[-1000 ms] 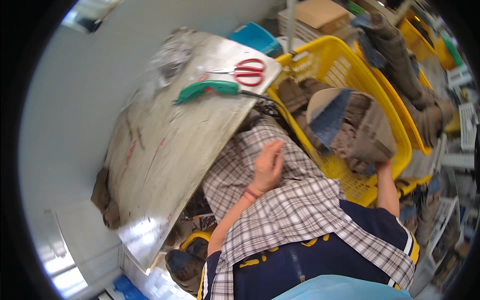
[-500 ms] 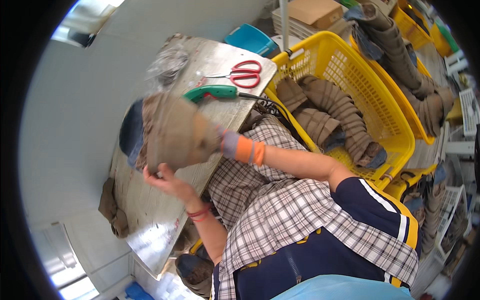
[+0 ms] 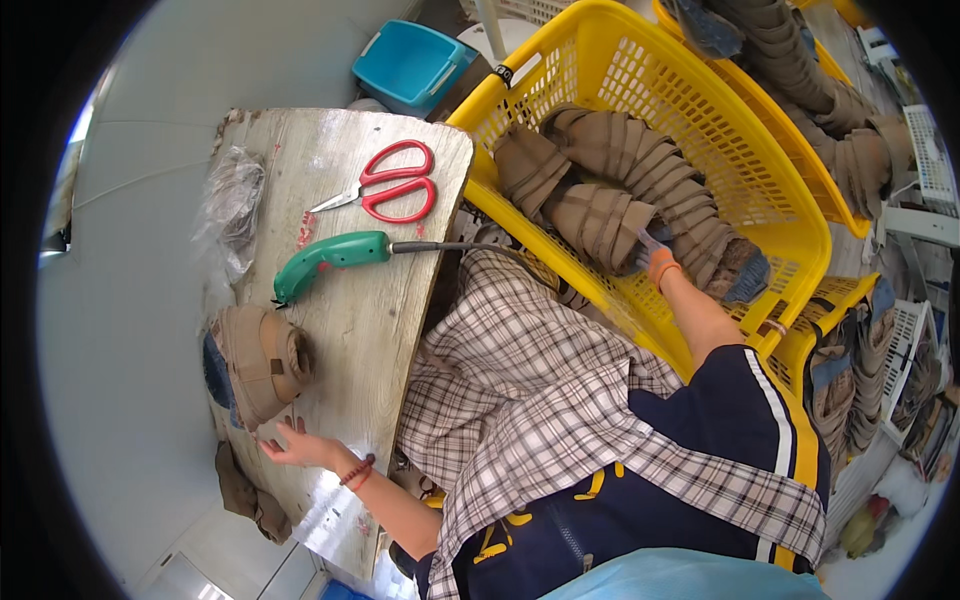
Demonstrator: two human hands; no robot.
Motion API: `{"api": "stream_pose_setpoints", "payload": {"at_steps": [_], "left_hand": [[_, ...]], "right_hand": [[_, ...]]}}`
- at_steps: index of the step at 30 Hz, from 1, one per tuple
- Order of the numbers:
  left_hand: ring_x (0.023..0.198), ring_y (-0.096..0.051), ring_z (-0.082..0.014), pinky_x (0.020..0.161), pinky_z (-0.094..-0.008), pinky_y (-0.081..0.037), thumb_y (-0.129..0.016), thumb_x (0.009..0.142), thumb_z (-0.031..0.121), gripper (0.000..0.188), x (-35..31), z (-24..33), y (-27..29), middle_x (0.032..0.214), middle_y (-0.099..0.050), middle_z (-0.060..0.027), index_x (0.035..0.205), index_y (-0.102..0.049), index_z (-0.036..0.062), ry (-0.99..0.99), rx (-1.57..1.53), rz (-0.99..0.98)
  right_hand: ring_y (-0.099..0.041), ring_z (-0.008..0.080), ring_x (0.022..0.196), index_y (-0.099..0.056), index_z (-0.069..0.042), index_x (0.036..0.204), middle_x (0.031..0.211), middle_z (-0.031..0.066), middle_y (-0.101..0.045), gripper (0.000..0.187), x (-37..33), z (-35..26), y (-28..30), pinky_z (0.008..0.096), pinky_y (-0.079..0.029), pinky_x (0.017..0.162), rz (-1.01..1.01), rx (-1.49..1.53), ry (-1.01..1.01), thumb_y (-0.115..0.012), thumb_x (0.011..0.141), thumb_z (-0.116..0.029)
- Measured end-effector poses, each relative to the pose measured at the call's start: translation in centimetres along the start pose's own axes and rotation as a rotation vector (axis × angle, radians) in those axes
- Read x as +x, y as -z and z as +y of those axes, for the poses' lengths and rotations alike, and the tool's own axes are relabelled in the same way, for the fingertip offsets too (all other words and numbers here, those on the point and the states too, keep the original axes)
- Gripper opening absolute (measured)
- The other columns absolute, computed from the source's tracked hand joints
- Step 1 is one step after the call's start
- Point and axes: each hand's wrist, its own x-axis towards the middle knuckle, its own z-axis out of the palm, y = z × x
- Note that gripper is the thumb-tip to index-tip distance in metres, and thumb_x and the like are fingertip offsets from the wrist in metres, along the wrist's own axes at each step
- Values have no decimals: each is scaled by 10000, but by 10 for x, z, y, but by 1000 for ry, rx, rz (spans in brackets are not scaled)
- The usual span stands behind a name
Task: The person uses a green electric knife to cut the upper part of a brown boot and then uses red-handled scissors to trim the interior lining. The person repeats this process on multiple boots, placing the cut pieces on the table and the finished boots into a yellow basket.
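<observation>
Brown cloth bundle (image 3: 258,362) just beside the spread fingers (image 3: 280,452) of the left hand (image 3: 305,450); right hand (image 3: 655,257), grip unclear

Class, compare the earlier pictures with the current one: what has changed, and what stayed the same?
The brown fabric bundle went left from the yellow basket onto the table, let go by the right hand. That hand returned rightward to another brown bundle in the basket; its grip is unclear. The left hand is open beside the first bundle. Red-handled scissors and green cutter stayed on the table.
</observation>
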Motion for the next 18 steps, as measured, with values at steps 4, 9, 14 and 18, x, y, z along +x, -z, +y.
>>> {"api": "stream_pose_setpoints", "payload": {"at_steps": [4, 9, 14, 18], "left_hand": [[939, -602, -289, 794, -391, -532, -493, 919, 90, 459, -30, 10, 17, 1305, -421, -198, 1342, -349, -15, -72, 61, -48], [796, -598, -219, 750, -333, -518, -472, 920, 72, 406, -49, 54, 19, 955, -617, -158, 1303, -408, -46, -121, 87, -73], [744, -586, -178, 730, -296, -496, -450, 923, 46, 348, -57, 84, -1, 982, -628, -159, 1256, -456, -54, -196, 1, -224], [759, -597, -165, 745, -291, -495, -439, 932, 2, 252, -80, 115, -41, 1139, -586, -167, 1159, -533, -53, -311, -103, -437]], "right_hand": [[-387, 255, 1304, -445, -82, 1372, 1476, 128, -333, 480, 52, 2, -73, 386, -382, 1071, -175, 68, 46, -579, 926, -197], [-389, 286, 1292, -504, -96, 1338, 1454, 117, -371, 374, 45, -7, -99, 407, -422, 996, -218, -213, 145, -482, 971, -170], [-439, 299, 1260, -491, -16, 1326, 1441, 169, -383, 395, 50, 28, -36, 388, -415, 1022, -371, 127, 122, -419, 997, -223], [-370, 290, 1317, -315, 59, 1407, 1450, 171, -366, 489, 90, 59, -21, 390, -329, 1098, -465, 329, 122, -345, 1005, -217]]}}
